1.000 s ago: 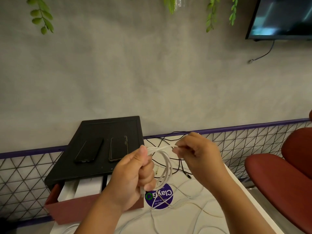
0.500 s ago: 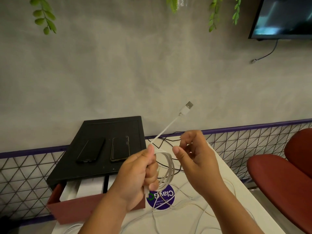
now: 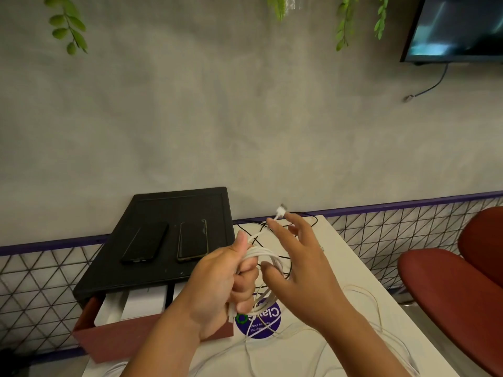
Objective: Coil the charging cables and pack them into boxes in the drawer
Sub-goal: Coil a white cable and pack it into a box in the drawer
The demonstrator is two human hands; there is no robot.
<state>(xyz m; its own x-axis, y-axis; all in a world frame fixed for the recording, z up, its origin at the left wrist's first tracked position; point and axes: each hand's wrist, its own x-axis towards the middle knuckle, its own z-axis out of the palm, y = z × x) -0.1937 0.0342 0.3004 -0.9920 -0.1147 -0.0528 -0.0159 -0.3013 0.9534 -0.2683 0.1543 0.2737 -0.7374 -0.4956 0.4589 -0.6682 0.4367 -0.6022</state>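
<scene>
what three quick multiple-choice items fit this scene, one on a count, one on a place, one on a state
1. How many phones lie on the black cabinet? A one B two C four
2. Where are the white boxes? A on the cabinet B under the phones C in the open drawer
3. What does the left hand do? A grips the coiled white cable B presses a phone C hangs idle
Key: 1 B, two dark phones lie side by side; 2 C, the boxes show inside the pulled-out drawer; 3 A, its fingers curl round the loops.
</scene>
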